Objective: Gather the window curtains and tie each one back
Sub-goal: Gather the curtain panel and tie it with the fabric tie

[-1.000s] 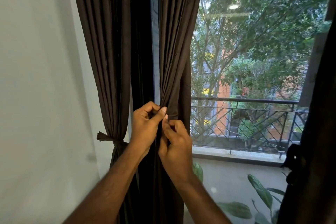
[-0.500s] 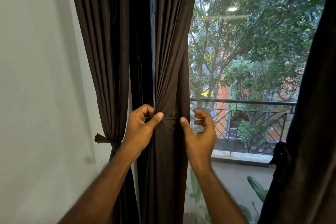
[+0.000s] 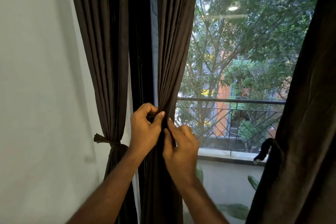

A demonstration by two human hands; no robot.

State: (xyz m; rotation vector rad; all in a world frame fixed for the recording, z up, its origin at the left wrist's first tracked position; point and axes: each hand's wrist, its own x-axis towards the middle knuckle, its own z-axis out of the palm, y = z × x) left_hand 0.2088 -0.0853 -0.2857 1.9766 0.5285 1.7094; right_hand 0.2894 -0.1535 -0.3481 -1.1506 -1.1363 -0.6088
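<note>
Dark brown pleated fabric curtain (image 3: 171,51) is hanging down the middle of the frame, just right of a dark vertical window frame post (image 3: 141,42), and narrowing to a bunched waist at centre frame where both hands are meeting.

Left hand (image 3: 143,129) is sitting at centre frame, fingers curling round the gathered folds from the left side, thumb pressing across the front of the bunch. Grip is clamped on the curtain.

Right hand (image 3: 180,149) is lying just below and to the right of it, touching the left thumb area, thumb and fingers pinching a narrow fold or strip of the same dark cloth. Whether that strip is a separate tie or part of the curtain, cannot tell.

Second dark brown curtain (image 3: 101,51) is hanging in the upper left of the frame against a plain white wall (image 3: 36,78). It is already cinched at lower left by a knotted dark fabric tie-back (image 3: 107,141), with one short end sticking out to the left.

Third dark curtain (image 3: 305,114) is filling the right edge of the frame, a black strap (image 3: 267,148) dangling at its left side at mid-height.

Window glass (image 3: 236,60) is showing green trees, an orange building and a black metal balcony railing (image 3: 236,114) across the right-centre. Large green leaves (image 3: 234,210) are showing low at the bottom right.
</note>
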